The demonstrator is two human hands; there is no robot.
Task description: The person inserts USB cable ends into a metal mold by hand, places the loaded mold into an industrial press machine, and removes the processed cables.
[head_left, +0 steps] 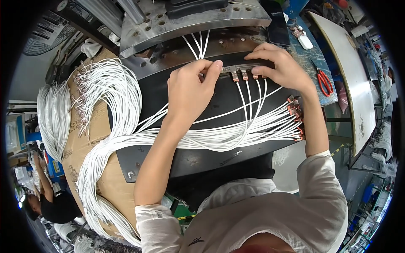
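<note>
Metal bar [244,67] sits near far edge of black board [147,92]. Left hand [189,90]: fingertips pressed together at bar's left end, can't tell on what. Right hand [282,69]: spread, right end. Board shows between bar and nearer white cables [211,138].

"What's hidden at the metal strip [241,68]?"
"Its left end, behind the left hand [192,84]; whether that hand grips anything is unclear."
"Above the strip?"
"A black block [196,7], cropped by the top edge."
</note>
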